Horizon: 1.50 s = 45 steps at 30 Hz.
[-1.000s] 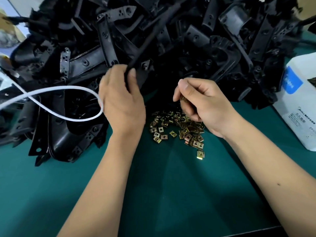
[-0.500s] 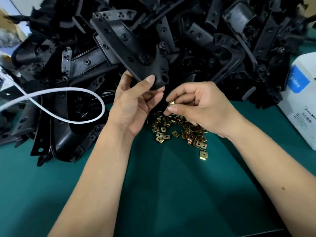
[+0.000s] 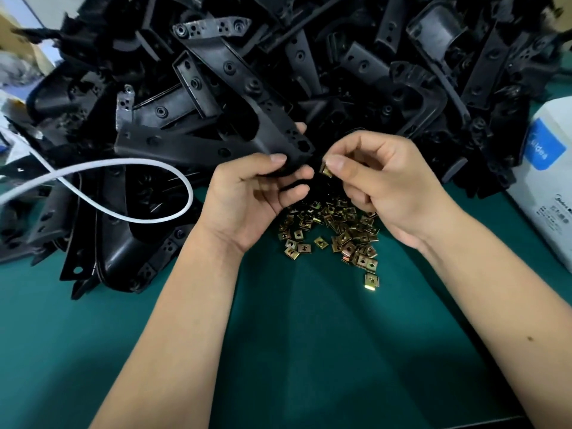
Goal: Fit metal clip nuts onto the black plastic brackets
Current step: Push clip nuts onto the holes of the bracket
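My left hand (image 3: 247,196) grips the near end of a long black plastic bracket (image 3: 235,97) with several round holes, lifted off the pile. My right hand (image 3: 383,178) pinches one brass-coloured clip nut (image 3: 325,171) between thumb and forefinger, right beside the bracket's end tab and just short of touching it. Below both hands a heap of loose clip nuts (image 3: 334,230) lies on the green mat (image 3: 309,351).
A big pile of black brackets (image 3: 402,72) fills the back of the table. A white cable (image 3: 130,193) loops over the brackets at left. A white box with a blue label (image 3: 548,181) stands at the right edge.
My left hand has pulled the bracket down and turned it, tightening its grip on the end. My right hand has carried the clip nut up from the heap to the bracket's tip.
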Motion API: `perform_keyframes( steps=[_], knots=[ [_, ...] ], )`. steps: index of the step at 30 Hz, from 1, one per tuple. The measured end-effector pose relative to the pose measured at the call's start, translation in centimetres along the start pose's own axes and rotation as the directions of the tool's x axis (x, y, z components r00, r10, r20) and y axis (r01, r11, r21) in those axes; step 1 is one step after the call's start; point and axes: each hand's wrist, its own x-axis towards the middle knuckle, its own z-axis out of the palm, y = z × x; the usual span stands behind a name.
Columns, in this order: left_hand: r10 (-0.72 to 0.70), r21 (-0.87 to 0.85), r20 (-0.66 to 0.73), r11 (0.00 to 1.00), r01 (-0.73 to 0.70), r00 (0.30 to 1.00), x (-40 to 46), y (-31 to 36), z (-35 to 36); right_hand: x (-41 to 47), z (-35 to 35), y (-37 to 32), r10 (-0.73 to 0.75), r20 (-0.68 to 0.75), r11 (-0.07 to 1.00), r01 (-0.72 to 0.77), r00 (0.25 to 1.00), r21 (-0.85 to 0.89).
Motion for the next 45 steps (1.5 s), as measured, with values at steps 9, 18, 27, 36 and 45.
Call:
perform_keyframes(
  steps=[9,18,27,36,45],
  knots=[
    [-0.011,-0.024,-0.022,1.000,0.011,1.000,0.2,-0.1,0.1,0.0,-0.1,-0.7,0.097,-0.001,0.980,-0.095,0.995,0.175],
    [0.021,0.062,0.038,0.998,-0.024,0.999,0.4,-0.4,-0.1,0.1,0.0,-0.4,0.040,-0.008,0.990,-0.039,0.999,0.136],
    [-0.004,0.081,0.103,0.997,-0.005,0.995,0.3,-0.3,-0.2,0.0,0.4,-0.5,-0.028,-0.046,0.995,0.032,0.999,0.091],
    [-0.038,0.108,0.080,0.994,0.029,0.996,0.3,-0.4,-0.3,-0.4,1.4,-0.5,-0.031,-0.048,0.999,0.032,0.998,0.006],
    [-0.020,0.108,0.132,0.994,0.006,0.991,0.5,-0.3,-0.4,-0.2,0.9,-0.6,0.080,-0.041,0.994,-0.083,0.996,-0.071]
  ],
)
